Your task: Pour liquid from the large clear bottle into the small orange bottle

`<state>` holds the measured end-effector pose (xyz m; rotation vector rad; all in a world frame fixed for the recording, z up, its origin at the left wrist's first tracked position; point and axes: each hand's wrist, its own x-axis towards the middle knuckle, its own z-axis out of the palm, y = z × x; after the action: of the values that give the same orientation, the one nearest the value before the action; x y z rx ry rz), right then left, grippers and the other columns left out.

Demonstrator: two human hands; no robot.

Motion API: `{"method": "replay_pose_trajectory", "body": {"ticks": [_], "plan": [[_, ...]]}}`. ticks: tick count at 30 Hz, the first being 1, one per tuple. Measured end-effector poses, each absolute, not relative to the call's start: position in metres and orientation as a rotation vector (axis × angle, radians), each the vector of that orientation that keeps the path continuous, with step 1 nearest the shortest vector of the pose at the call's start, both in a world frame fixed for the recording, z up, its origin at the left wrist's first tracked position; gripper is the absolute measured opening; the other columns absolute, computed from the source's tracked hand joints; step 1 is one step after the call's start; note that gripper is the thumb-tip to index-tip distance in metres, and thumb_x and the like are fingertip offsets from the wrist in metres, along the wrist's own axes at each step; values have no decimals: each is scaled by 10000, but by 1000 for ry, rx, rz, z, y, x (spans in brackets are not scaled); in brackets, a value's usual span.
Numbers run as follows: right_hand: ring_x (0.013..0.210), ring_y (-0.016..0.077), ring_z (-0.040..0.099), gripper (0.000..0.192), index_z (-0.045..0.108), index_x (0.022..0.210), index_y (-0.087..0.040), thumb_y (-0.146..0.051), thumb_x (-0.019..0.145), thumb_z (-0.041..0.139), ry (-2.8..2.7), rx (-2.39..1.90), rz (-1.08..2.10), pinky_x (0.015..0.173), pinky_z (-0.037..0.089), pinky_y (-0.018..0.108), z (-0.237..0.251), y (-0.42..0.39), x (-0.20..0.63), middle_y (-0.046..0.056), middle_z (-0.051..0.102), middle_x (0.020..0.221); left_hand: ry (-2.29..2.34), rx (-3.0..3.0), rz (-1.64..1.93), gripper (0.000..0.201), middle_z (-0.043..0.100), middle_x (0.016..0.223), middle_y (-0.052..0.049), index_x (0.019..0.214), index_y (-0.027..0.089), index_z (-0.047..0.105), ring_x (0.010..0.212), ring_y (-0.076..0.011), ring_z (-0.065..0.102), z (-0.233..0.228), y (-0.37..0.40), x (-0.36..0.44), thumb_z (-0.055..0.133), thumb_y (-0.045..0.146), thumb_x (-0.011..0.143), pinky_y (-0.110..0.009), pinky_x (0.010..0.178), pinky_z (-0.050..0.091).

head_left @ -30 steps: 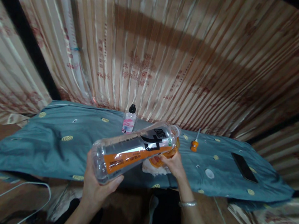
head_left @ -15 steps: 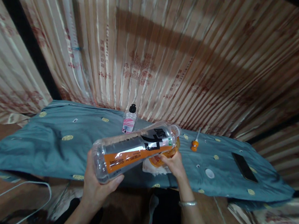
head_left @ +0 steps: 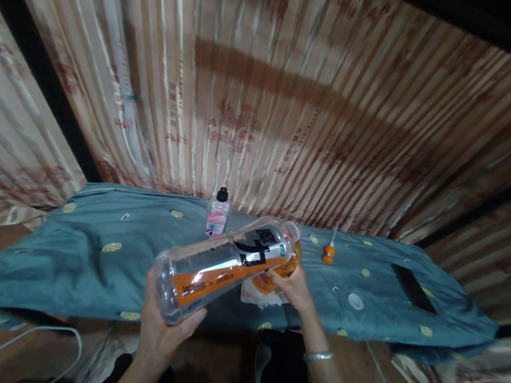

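Note:
My left hand (head_left: 161, 331) is wrapped around the base of a large clear plastic bottle (head_left: 223, 268) with an orange and black label. The bottle is tilted, its mouth pointing right over an orange bottle (head_left: 264, 283). Any liquid between the two cannot be made out. My right hand (head_left: 297, 290) is closed around the orange bottle, which the clear one partly hides. Beneath it lies a white cloth (head_left: 250, 294). To the right, an orange pump top (head_left: 329, 254) with a pale tube rests on the teal bedspread (head_left: 138, 246).
Behind the clear bottle stands a small bottle (head_left: 218, 217) with a black cap and pink label. A white round lid (head_left: 355, 301) and a dark phone (head_left: 413, 288) lie at the right. Striped curtain (head_left: 248, 92) hangs behind, and a white cable (head_left: 22, 334) loops at lower left.
The whole view has shifted slightly, so everything sits a little lower. Both hands keep their hold, and the clear bottle remains tilted over the orange one.

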<state>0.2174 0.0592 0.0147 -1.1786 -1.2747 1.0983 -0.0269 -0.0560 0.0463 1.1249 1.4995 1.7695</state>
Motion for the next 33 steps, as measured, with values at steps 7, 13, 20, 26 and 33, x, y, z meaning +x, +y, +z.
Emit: {"method": "replay_pose_trajectory", "body": {"ticks": [7,13,20,26,33], "plan": [[921,316,773,527,695,956,-205,-431,540,927,-1290,-1158,1127,892,613,455,21,57,217,92,814,998,1508,1161,1782,751,667,1208,-133,1229,189,573,1080,-326,672,37,-54,-31,794,607,646,-462,974,528],[985,329,764,572,686,989,-217,-453,540,950,-1270,-1116,1143,907,611,461,18,56,219,92,806,1031,1458,1098,1774,863,695,1194,-139,1388,202,491,1043,-335,700,41,-56,-28,780,600,678,-492,937,564],[1063,342,737,634,673,1097,-213,-588,630,882,-1337,-1063,1127,977,573,483,14,55,226,111,788,1106,1507,1147,1784,614,673,1241,-120,1175,229,620,1174,-358,664,36,-57,-30,771,585,699,-514,1025,533],[1126,351,704,640,692,1155,-218,-699,736,751,-1382,-1093,1029,1028,529,494,14,54,231,112,773,1166,1490,1151,1766,710,655,1305,-139,1301,219,573,1161,-351,669,29,-55,-32,771,569,716,-498,1004,546],[1269,337,628,665,724,1168,-262,-796,786,622,-1343,-1074,1026,1141,438,494,12,54,230,86,746,1241,1473,1146,1775,663,642,1269,-146,1227,207,583,1172,-364,654,22,-53,-35,780,558,701,-520,1023,527]]}}
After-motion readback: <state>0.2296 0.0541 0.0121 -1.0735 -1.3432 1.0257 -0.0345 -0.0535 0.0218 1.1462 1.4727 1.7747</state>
